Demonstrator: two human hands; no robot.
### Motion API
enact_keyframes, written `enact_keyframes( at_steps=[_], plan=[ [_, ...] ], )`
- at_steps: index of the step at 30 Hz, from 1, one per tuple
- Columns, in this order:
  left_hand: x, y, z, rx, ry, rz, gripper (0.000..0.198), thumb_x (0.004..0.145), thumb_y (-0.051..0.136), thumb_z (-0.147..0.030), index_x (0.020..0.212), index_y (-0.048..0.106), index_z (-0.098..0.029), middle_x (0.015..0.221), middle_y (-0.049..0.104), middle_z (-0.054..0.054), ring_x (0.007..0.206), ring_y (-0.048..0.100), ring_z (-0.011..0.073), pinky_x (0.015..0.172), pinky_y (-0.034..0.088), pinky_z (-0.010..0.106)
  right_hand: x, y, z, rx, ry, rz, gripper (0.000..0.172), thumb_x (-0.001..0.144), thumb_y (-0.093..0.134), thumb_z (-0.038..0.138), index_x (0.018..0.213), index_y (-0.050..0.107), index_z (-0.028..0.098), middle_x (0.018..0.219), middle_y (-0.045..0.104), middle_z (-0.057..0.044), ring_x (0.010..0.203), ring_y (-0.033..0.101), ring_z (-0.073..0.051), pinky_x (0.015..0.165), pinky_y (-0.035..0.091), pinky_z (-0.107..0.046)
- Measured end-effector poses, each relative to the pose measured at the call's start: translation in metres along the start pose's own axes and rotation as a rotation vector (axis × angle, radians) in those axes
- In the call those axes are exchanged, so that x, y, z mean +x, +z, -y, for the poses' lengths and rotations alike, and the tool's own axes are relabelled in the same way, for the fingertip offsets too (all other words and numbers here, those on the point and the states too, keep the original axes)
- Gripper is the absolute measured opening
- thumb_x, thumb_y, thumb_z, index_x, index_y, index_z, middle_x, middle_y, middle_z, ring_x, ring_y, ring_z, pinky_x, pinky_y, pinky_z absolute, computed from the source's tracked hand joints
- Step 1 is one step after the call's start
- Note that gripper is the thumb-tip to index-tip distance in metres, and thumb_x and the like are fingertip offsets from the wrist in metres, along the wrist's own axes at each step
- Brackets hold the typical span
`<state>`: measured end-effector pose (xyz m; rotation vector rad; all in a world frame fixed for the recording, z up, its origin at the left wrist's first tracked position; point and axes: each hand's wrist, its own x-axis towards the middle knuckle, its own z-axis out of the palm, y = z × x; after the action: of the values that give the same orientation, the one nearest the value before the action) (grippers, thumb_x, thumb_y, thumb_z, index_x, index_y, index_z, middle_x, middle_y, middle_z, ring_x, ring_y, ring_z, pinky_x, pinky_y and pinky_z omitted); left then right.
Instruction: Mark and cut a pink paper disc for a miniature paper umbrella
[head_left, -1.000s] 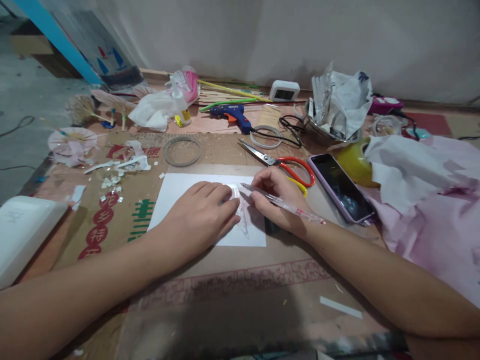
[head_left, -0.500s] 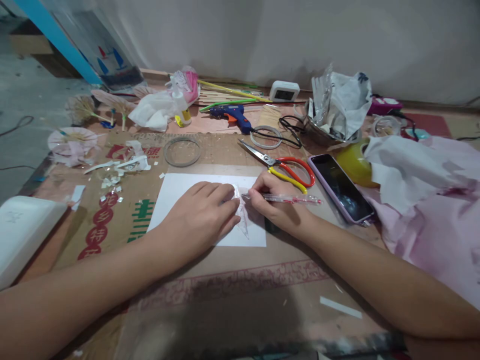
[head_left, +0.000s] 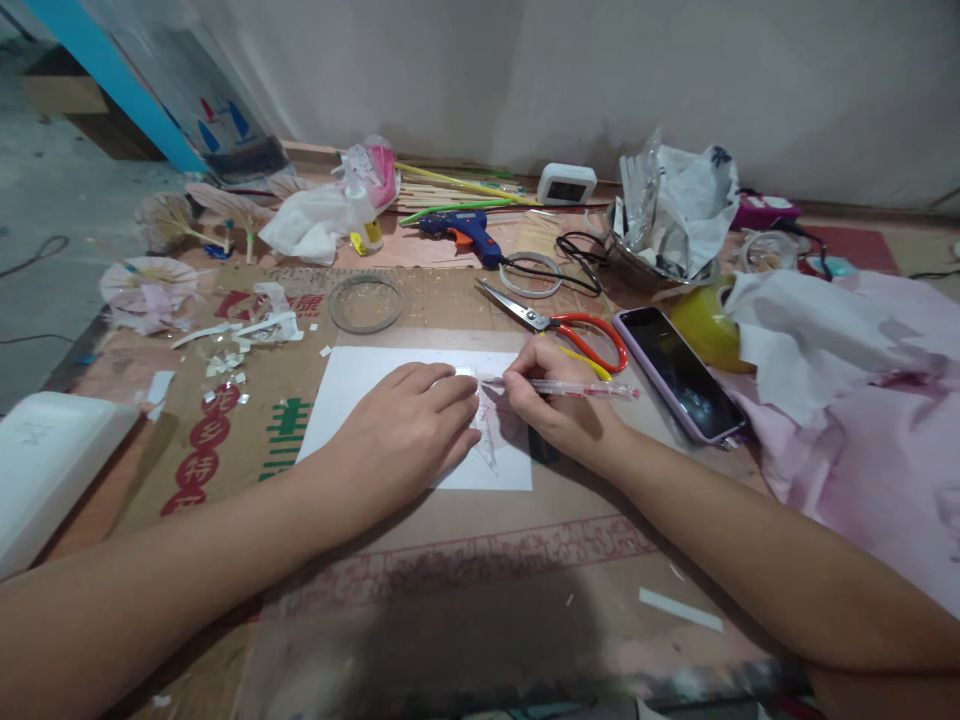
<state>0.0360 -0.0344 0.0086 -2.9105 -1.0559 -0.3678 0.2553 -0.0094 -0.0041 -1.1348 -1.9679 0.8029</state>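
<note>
Left hand (head_left: 401,435) flat, fingers together, pressing clear plastic triangle ruler (head_left: 486,440) onto white paper sheet (head_left: 352,385) on brown cardboard (head_left: 450,560); right hand (head_left: 555,405) pinching clear pen (head_left: 570,389), tip at ruler edge; beyond, red-handled scissors (head_left: 570,330), just beside black phone in lilac case (head_left: 679,372); farther, blue glue gun (head_left: 465,230).

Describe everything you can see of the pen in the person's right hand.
The pen is slim, with a clear, plastic-looking barrel flecked pink. It lies almost level, gripped near its tip by the fingers of the right hand. The tip points left, at the edge of the clear set square on the white paper; its tail points toward the phone.
</note>
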Motion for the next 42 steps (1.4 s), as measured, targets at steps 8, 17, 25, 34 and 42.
enact_keyframes(
  at_steps=[8, 17, 25, 34, 42],
  plan=[
    [0.006, -0.0022, -0.0004, 0.011, 0.024, 0.044, 0.026, 0.102, 0.053, -0.028, 0.109, 0.071, -0.011, 0.106, 0.074, 0.012, 0.103, 0.066, 0.0282, 0.096, 0.052, 0.048, 0.0048, 0.0012, 0.003, -0.018, 0.052, 0.05, 0.013, 0.091, 0.058, 0.026, 0.08, 0.05, 0.023, 0.069, 0.058, 0.002, 0.06, 0.049, -0.014, 0.059, 0.035, -0.028],
    [0.0055, -0.0025, -0.001, 0.02, 0.031, 0.021, 0.027, 0.103, 0.052, -0.028, 0.11, 0.071, -0.011, 0.107, 0.074, 0.011, 0.102, 0.067, 0.0273, 0.097, 0.05, 0.047, 0.0051, 0.0031, 0.002, -0.012, 0.053, 0.041, 0.013, 0.093, 0.057, 0.027, 0.083, 0.051, 0.022, 0.071, 0.059, 0.002, 0.063, 0.053, -0.014, 0.061, 0.036, -0.028],
    [0.0045, -0.0037, -0.0019, 0.031, 0.028, 0.029, 0.027, 0.103, 0.051, -0.029, 0.108, 0.071, -0.012, 0.105, 0.075, 0.011, 0.1, 0.067, 0.0267, 0.095, 0.05, 0.046, 0.0053, 0.0017, -0.0004, 0.024, 0.026, 0.043, 0.014, 0.092, 0.057, 0.025, 0.08, 0.05, 0.023, 0.069, 0.057, 0.003, 0.061, 0.049, -0.013, 0.059, 0.035, -0.028],
    [0.0047, -0.003, -0.0007, 0.027, 0.029, 0.018, 0.025, 0.102, 0.053, -0.028, 0.108, 0.072, -0.012, 0.104, 0.075, 0.011, 0.098, 0.068, 0.0266, 0.095, 0.049, 0.046, 0.0054, 0.0038, -0.0009, 0.054, 0.042, 0.041, 0.013, 0.093, 0.056, 0.026, 0.081, 0.05, 0.023, 0.07, 0.057, 0.003, 0.063, 0.05, -0.014, 0.061, 0.037, -0.029],
    [0.0053, -0.0034, -0.0025, 0.047, 0.024, 0.027, 0.026, 0.102, 0.053, -0.028, 0.109, 0.072, -0.012, 0.106, 0.076, 0.01, 0.1, 0.068, 0.0269, 0.095, 0.048, 0.046, 0.0057, 0.0024, -0.0008, 0.057, 0.026, 0.037, 0.015, 0.091, 0.056, 0.025, 0.077, 0.049, 0.023, 0.07, 0.056, 0.002, 0.064, 0.05, -0.015, 0.06, 0.037, -0.029]
  ],
)
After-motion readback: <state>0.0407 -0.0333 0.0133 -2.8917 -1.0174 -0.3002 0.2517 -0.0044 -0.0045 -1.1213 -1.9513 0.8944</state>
